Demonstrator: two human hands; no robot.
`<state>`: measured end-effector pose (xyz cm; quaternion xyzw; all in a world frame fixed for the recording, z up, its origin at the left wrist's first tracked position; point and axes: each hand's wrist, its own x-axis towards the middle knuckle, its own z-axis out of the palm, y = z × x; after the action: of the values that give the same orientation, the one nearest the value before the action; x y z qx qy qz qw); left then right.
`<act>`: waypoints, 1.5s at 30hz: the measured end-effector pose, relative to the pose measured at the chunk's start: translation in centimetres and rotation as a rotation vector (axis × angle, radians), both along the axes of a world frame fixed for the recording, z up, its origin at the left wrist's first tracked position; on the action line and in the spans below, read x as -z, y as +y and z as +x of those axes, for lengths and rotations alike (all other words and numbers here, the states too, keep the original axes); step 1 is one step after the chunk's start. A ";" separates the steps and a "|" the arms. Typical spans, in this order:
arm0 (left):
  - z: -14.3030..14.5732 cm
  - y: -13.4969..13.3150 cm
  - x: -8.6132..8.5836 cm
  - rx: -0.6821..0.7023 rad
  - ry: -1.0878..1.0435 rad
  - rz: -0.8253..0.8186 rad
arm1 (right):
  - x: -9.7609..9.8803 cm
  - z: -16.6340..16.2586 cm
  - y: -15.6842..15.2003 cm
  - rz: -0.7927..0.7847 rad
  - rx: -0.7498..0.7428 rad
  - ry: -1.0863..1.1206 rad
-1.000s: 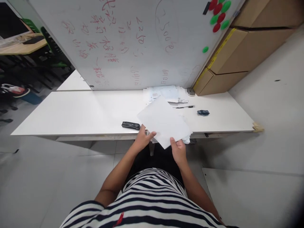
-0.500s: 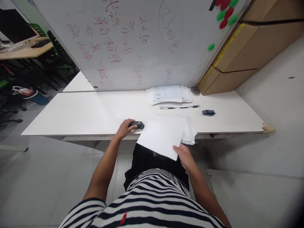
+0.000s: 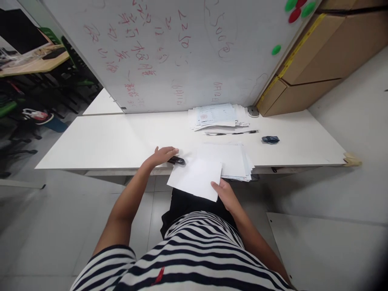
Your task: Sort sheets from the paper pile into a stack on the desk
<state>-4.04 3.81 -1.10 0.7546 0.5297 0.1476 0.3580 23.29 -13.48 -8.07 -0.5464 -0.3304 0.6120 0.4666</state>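
Note:
My left hand point(image 3: 163, 155) lies with stretched fingers across the top of a black stapler point(image 3: 177, 160) near the table's front edge. The stapler's nose meets the upper left corner of a white sheet of paper point(image 3: 194, 178); whether the corner sits in its jaws I cannot tell. My right hand point(image 3: 226, 194) pinches that paper at its right side, thumb on top, and the sheet overhangs the edge. Just behind it, a loose pile of papers point(image 3: 230, 157) rests on the tabletop, partly covered by the held paper.
Farther back on the white table point(image 3: 121, 141) stands a stack of printed sheets point(image 3: 216, 113), with a thin dark strip point(image 3: 233, 132) before it. A small dark blue object point(image 3: 270, 139) lies to the right. A whiteboard point(image 3: 169, 52) and cardboard boxes point(image 3: 312, 52) rise behind.
My left hand has gone from gripping the stapler's side to lying flat over its top. My right hand has brought the paper left, its corner now at the stapler's nose.

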 end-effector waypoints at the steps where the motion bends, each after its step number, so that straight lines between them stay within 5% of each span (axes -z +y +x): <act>1: 0.8 0.2 -0.1 -0.047 0.021 0.068 | 0.1 -0.1 -0.1 0.016 0.008 -0.014; 11: 7.5 -0.5 4.4 -0.208 0.219 0.443 | -0.7 -0.9 -1.4 0.099 -0.041 -0.177; 15: 7.1 -0.3 4.4 -0.184 0.167 0.434 | -1.5 -1.2 -1.3 0.105 -0.033 -0.228; 19: 6.0 0.2 3.2 -0.312 -0.074 0.294 | -2.0 -1.4 -1.3 0.111 -0.068 -0.304; 23: 4.0 -0.4 2.6 -0.378 -0.355 0.407 | -1.8 -1.4 -1.7 0.126 -0.098 -0.338; 28: 1.3 -1.2 4.4 -0.272 -0.079 0.411 | -1.9 -0.9 -1.4 0.130 -0.035 -0.319; 36: 1.4 -1.3 6.1 -0.477 -0.007 0.352 | -4.5 5.0 -1.6 0.088 0.175 -0.370; 40: 1.3 -1.2 6.3 -0.608 0.059 0.419 | -4.0 8.5 -2.2 0.110 0.275 -0.288; 45: 1.1 -0.9 6.8 -0.666 0.066 0.483 | -2.8 10.6 -2.0 0.135 0.481 -0.449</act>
<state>-2.94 2.90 -7.87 0.6085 0.7065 0.3510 0.0860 33.86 -15.51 -5.23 -0.6977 -0.3263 0.3255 0.5484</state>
